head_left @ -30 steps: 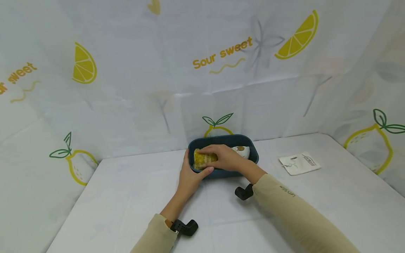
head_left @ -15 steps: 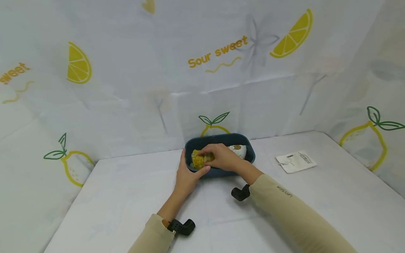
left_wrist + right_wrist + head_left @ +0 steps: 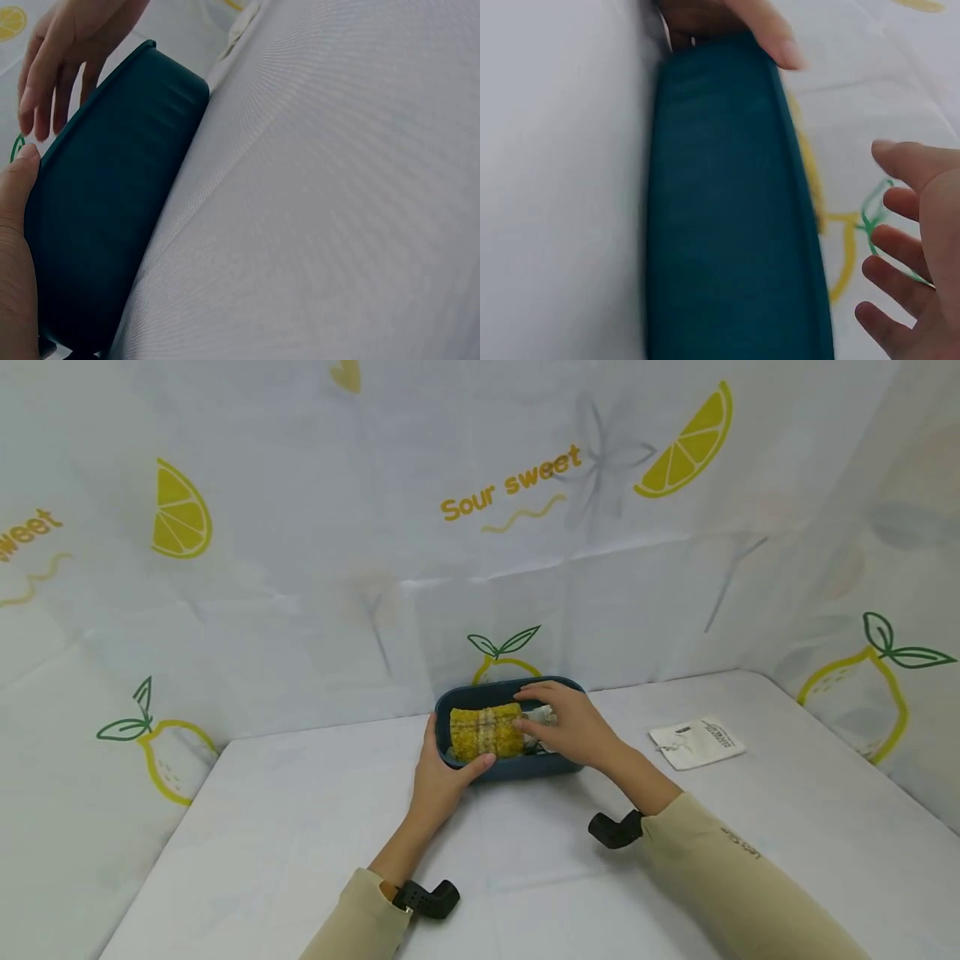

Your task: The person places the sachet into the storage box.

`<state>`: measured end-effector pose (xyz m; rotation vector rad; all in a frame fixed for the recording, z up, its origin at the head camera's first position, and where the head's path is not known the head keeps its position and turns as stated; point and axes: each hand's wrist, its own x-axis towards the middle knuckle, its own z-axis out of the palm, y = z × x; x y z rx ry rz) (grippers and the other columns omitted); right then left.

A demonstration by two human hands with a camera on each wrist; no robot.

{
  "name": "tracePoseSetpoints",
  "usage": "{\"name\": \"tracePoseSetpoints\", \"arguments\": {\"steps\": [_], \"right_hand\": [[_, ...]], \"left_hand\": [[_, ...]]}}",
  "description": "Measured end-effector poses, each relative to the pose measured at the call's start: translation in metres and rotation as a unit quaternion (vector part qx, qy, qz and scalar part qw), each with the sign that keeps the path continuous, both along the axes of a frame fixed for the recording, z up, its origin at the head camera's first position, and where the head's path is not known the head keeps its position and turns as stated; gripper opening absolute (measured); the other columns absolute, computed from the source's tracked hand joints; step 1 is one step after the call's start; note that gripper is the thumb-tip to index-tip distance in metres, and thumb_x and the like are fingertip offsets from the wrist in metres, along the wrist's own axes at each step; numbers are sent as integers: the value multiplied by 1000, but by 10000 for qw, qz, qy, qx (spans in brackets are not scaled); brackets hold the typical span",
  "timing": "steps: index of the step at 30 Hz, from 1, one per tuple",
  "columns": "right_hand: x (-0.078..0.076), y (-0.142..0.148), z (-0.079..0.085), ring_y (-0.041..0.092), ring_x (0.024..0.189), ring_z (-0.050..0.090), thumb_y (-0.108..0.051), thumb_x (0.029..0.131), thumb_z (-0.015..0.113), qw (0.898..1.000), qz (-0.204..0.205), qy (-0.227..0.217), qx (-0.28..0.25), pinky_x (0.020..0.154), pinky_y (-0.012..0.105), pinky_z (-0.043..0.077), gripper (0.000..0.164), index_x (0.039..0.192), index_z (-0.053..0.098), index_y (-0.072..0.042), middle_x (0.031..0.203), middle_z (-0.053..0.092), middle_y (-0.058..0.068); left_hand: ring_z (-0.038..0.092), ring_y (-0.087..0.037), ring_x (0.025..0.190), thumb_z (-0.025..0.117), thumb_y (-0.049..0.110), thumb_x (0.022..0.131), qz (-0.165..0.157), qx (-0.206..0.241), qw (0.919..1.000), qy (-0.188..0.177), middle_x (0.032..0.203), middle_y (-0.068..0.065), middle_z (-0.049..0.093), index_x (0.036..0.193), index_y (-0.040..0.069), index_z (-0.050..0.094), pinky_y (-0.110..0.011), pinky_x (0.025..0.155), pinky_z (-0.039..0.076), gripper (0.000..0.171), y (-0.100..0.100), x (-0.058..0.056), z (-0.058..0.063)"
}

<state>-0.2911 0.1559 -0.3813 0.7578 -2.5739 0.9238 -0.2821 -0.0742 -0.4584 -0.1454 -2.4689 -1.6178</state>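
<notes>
A dark teal plastic bin [image 3: 525, 768] stands on the table by the back cloth. Inside it, on the left, lies a yellow plaid bundle of fuzzy knit-like cloth [image 3: 476, 732] with pale stripes. To its right is a white item [image 3: 542, 718], partly hidden by my right hand. My left hand [image 3: 442, 781] grips the bin's left end, thumb over the front rim. My right hand [image 3: 566, 722] hovers over the bin's right half with spread fingers; the right wrist view shows that hand [image 3: 922, 255] holding nothing beside the bin wall [image 3: 727, 202].
A flat white cloth pouch [image 3: 697, 743] with dark print and a cord lies on the table to the right of the bin. The white back cloth [image 3: 315, 635], printed with lemons and lettering, rises right behind the bin. Each wrist wears a black camera mount [image 3: 427, 900].
My right hand has let go of the yellow bundle and drawn back to the right. The bundle now lies spread wider in the bin. The left hand keeps its grip.
</notes>
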Motion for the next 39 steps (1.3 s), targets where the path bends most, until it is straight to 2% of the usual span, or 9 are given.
{"name": "tracePoseSetpoints", "arguments": {"steps": [6,12,17,20,24,29,33,39], "right_hand": [[17,36,6,25,123,54,-44,87,68,9992,-379,-17,-136,98,49,46,48,127,60,-19,133,58,3],[29,68,6,25,119,56,-40,86,70,9953,-881,303,-257,95,47,47,45,123,62,-16,126,63,3],[30,89,0,25,115,58,-34,85,73,9877,-1369,520,-550,91,45,47,42,122,64,-15,121,65,4],[27,101,-6,30,116,57,-34,85,72,9812,-1722,594,-635,92,48,46,44,122,64,-12,122,65,9],[25,119,-15,36,121,53,-39,85,71,9706,-2253,357,-769,96,54,42,52,125,61,-7,128,60,16],[21,139,-28,41,126,45,-46,85,69,9599,-2682,-262,-769,98,58,38,63,132,55,-5,136,52,21],[20,153,-36,45,127,42,-47,82,72,9595,-2713,-546,-521,98,61,37,75,136,49,-1,138,48,26],[18,165,-49,49,126,40,-47,78,76,9572,-2803,-704,-135,99,62,34,83,136,46,4,136,46,32]], "left_hand": [[22,-27,146,76,58,72,3,-40,10000,-30,160,-1,17,155,27,7,-57,113,26,112,0,2,2],[22,-27,146,76,58,71,-1,-66,10000,-27,160,-1,17,155,29,7,-57,113,25,113,-1,1,1],[22,-28,146,76,60,71,8,-55,10000,-50,160,-2,18,154,30,7,-57,113,25,113,-1,0,2],[23,-27,146,76,60,71,28,-78,9999,-76,160,-2,18,154,30,7,-57,113,26,113,-1,1,2],[23,-27,146,77,58,71,-2,-75,9999,-69,160,-2,19,155,29,7,-56,114,25,113,0,2,3],[23,-28,146,76,59,71,-15,-99,9999,-84,160,-2,19,155,27,7,-56,114,26,113,-1,2,4],[22,-27,146,77,57,71,-2,-80,9999,-85,160,-2,19,155,27,7,-56,114,25,112,-1,3,4],[22,-27,146,76,58,72,0,-93,9999,-112,160,-1,18,155,28,7,-56,114,25,113,-1,2,4]]}}
